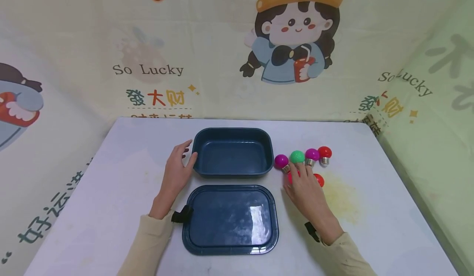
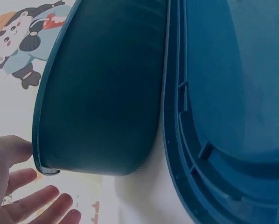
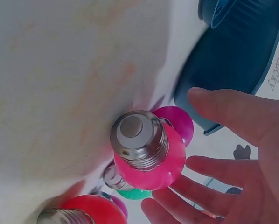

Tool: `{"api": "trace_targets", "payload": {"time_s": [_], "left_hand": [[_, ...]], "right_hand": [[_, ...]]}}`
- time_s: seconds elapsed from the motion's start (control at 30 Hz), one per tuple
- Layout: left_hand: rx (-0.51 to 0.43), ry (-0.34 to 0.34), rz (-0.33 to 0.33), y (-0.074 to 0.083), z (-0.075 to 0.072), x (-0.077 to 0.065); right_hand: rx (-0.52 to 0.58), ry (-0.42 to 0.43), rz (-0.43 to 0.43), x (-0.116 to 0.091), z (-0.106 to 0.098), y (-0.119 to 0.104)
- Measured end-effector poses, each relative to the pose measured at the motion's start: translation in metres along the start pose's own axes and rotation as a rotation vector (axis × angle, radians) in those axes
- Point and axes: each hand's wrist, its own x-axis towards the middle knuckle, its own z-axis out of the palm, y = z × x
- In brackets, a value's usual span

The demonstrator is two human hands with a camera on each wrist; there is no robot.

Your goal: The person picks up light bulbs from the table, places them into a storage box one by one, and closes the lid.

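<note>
Bulbs (image 1: 297, 157) beside box (image 1: 232, 175), lid (image 1: 224, 222) in front, cloth (image 1: 214, 41) behind

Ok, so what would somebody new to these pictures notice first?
Probably the bright bulbs in red, pink, purple and green, clustered right of the dark blue container, with the right hand over them. Next come the open container itself, beside the left hand, and the matching lid nearer the person. Behind the table, a large cartoon figure in an orange hat stands out.
</note>
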Motion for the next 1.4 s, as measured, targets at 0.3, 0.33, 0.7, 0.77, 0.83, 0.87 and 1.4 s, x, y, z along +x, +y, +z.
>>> {"api": "trace_targets", "payload": {"time_s": [0.3,0.33,0.7,0.77,0.83,0.87,1.4], "left_hand": [[-0.094,0.005,-0.037,-0.005,0.001,0.001],[-0.105,0.005,-0.045,-0.006,0.001,0.002],[-0.200,-0.006,-0.119,-0.012,0.001,0.004],[-0.221,-0.014,-0.139,-0.013,0.002,0.004],[-0.251,-0.025,-0.155,-0.013,0.002,0.005],[-0.262,-0.030,-0.162,-0.013,0.003,0.005],[-0.329,-0.063,-0.188,-0.011,0.002,0.004]], "right_hand": [[0.031,-0.004,-0.008,-0.001,0.002,0.001],[0.032,-0.006,-0.010,0.000,0.002,0.001],[0.042,-0.032,-0.048,0.000,0.003,0.004],[0.031,-0.040,-0.049,0.000,0.002,0.005],[0.028,-0.049,-0.045,0.002,0.001,0.006],[0.026,-0.055,-0.040,0.002,0.001,0.006],[0.052,-0.077,-0.004,0.005,0.000,0.007]]}}
